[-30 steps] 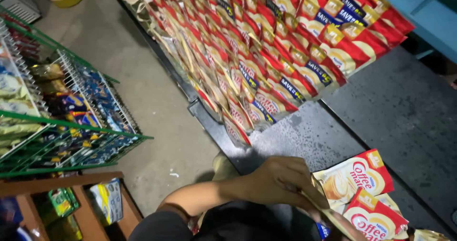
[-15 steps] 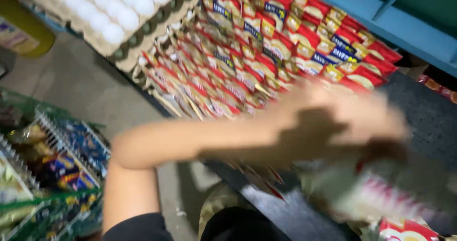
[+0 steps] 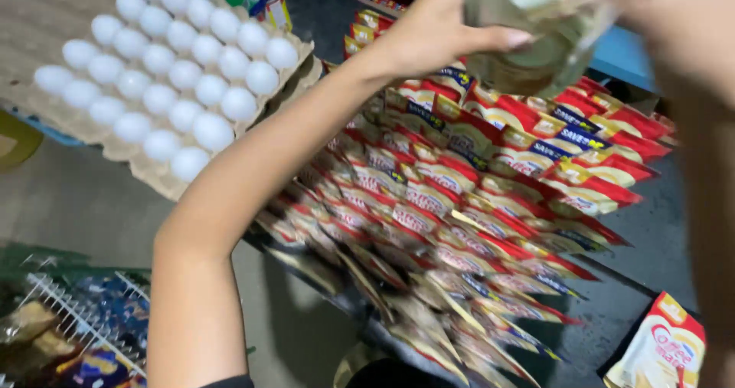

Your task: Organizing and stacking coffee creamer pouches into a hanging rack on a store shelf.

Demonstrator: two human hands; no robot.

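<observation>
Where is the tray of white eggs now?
In the head view, the egg tray lies at the upper left, beside the rows of red sachets, left of the raised left arm.

Dark counter carries overlapping rows of red-and-yellow sachets across its middle, a white-egg tray far left, one pouch near right

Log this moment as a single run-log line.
left hand: raised, gripping blurred packet | right hand: arm only, grip unclear | below: sachet rows on dark counter | beside: egg tray

White eggs sit in a brown tray. The sachets are red, yellow and white.
</observation>
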